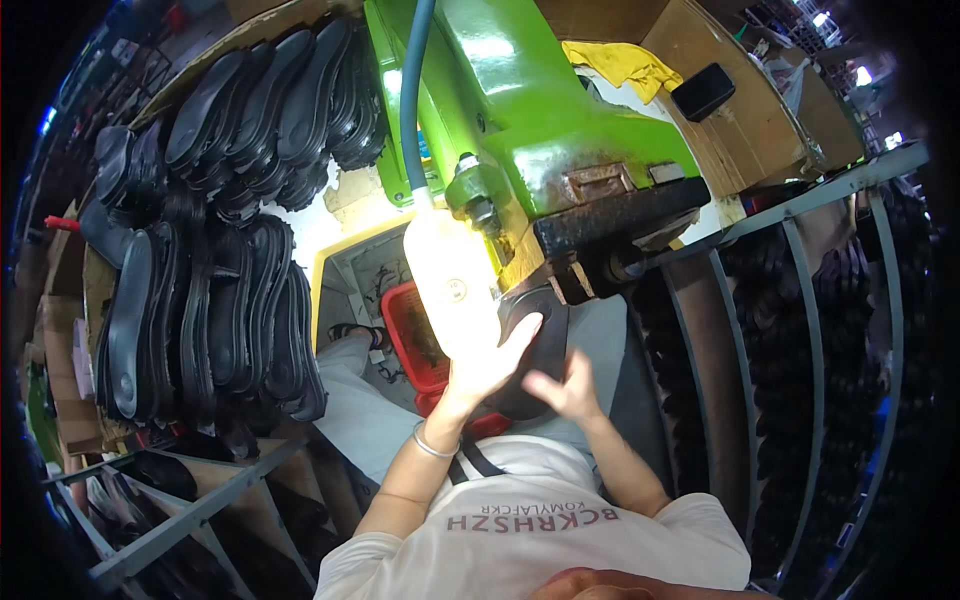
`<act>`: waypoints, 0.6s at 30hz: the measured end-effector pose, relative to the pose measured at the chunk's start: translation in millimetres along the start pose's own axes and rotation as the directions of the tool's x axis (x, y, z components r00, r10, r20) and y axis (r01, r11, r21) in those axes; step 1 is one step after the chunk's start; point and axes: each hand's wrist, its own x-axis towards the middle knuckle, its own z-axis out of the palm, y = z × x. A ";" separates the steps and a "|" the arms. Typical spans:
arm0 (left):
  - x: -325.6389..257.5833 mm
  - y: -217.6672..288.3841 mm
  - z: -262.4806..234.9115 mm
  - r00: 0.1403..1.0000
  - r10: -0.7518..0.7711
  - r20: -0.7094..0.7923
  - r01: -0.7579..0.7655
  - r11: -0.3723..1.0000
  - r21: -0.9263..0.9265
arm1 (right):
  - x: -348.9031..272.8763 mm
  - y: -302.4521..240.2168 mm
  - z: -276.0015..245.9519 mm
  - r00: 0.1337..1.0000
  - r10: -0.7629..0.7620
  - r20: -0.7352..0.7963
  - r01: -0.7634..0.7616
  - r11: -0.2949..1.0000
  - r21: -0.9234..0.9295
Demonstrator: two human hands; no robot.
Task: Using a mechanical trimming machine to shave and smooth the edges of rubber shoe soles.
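Black sole [547, 355]: centre of my frame, between my hands, below the green machine [560, 130].
Left hand [488, 372]: centre, thumb stretched over the sole; glare by the lamp [450, 275] hides the fingers, so I can't tell their grip.
Right hand [573, 393]: right of centre, blurred, spread wide, empty.
Stacked soles [235, 320]: upper left.

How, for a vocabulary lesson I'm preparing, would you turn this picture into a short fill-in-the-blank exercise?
1. The left hand has a bracelet around its ____.
2. The big machine in front of the person is painted bright ____.
3. The colour of the crumpled cloth beyond the machine is ____.
4. The plastic basket below the machine is coloured ____.

Missing words: wrist; green; yellow; red.
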 end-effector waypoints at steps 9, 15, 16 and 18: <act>-4.2 10.0 -0.2 0.999 -0.033 -0.036 0.031 0.997 -0.068 | -31.4 13.5 -77.6 0.930 0.052 -0.364 0.039 0.971 0.237; 0.8 9.6 -18.7 0.994 0.089 -0.067 -0.084 0.994 0.076 | 47.2 -46.0 -83.7 0.845 -0.099 -0.526 0.206 0.967 0.149; 2.5 12.3 -26.3 0.994 0.055 -0.097 -0.060 0.997 -0.043 | 57.1 -53.0 -81.4 0.853 -0.151 -0.499 0.226 0.970 0.093; 0.2 22.4 -48.0 0.995 0.021 -0.098 -0.038 0.985 -0.166 | 74.1 -65.2 -70.1 0.871 -0.242 -0.427 0.264 0.965 -0.008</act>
